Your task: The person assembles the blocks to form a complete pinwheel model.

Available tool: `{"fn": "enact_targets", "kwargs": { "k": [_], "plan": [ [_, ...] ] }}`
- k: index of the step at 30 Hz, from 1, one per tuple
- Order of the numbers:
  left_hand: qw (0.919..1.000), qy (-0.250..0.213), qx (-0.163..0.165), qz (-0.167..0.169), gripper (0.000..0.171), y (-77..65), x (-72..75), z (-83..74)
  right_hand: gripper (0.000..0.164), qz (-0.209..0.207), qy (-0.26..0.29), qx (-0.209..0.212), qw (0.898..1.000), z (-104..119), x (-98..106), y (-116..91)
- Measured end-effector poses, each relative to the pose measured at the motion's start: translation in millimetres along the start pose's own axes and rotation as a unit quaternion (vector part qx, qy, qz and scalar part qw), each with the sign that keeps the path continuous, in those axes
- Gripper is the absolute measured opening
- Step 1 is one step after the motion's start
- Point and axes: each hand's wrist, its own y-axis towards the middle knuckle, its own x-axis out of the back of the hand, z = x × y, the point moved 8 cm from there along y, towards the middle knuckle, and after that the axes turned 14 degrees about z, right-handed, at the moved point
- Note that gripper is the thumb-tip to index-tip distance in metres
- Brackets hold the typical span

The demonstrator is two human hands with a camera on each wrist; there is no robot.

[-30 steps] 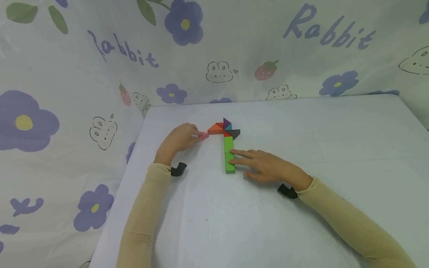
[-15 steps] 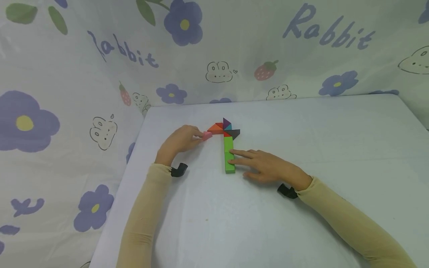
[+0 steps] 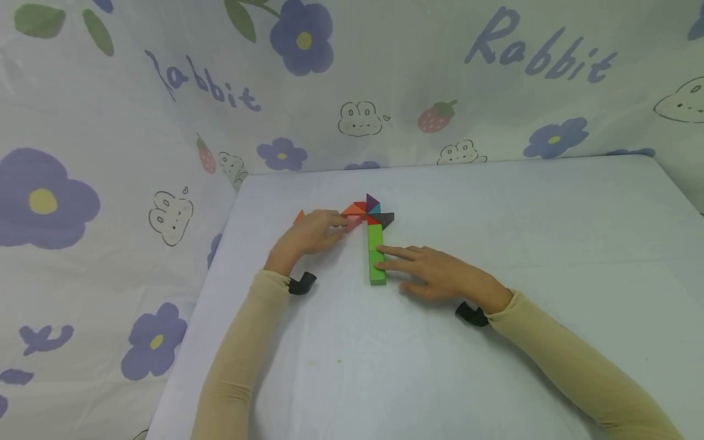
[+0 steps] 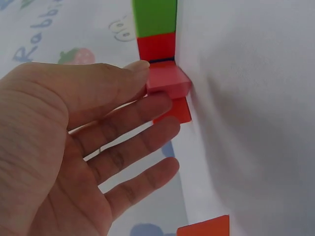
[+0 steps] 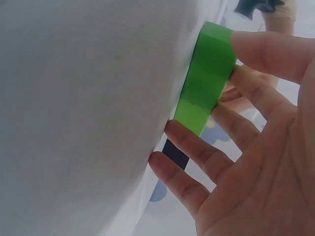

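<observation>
My left hand (image 3: 312, 234) pinches a pink triangular block (image 4: 170, 81) between thumb and forefinger. The block lies against the near side of the pinwheel, just left of its centre. Around that centre sit an orange block (image 3: 352, 210), a purple triangle (image 3: 371, 201), a small teal triangle (image 3: 376, 209), a dark grey block (image 3: 386, 218) and red pieces. Two green blocks (image 3: 376, 269) form a straight stem toward the front. On the stem's right side rest the extended fingertips of my right hand (image 3: 440, 272); the right wrist view shows its fingers spread along the green.
Partly behind the left hand, a loose orange block (image 3: 299, 216) lies on the white tabletop (image 3: 352, 342). A printed cloth (image 3: 396, 73) with flowers and rabbits hangs behind and to the left. Each wrist wears a black camera mount (image 3: 302, 283).
My left hand has slid right with the pink block, from the orange block's left end toward the pinwheel's centre. The loose orange block now shows behind it. My right hand stays put.
</observation>
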Motion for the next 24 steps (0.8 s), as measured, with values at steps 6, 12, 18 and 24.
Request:
{"fn": "enact_targets", "kwargs": {
  "k": [6,12,18,24],
  "plan": [
    [0.9998,-0.005,0.017,0.004,0.039,1.8,-3.2,-1.6,0.059,-0.004,0.004,0.005,1.000,1.0,1.3,-1.0],
    [0.9996,-0.008,0.022,0.012,0.042,4.1,-5.6,-2.3,0.059,-0.005,0.006,0.004,1.000,1.0,1.9,-1.4],
    [0.9997,-0.002,0.022,0.012,0.045,6.6,-8.5,-2.0,0.060,-0.013,0.006,0.012,1.000,3.7,4.3,-2.7],
    [0.9996,0.011,0.023,0.008,0.047,6.9,-8.5,-3.8,0.060,-0.019,0.005,0.016,1.000,5.7,6.0,-3.7]
  ]
}}
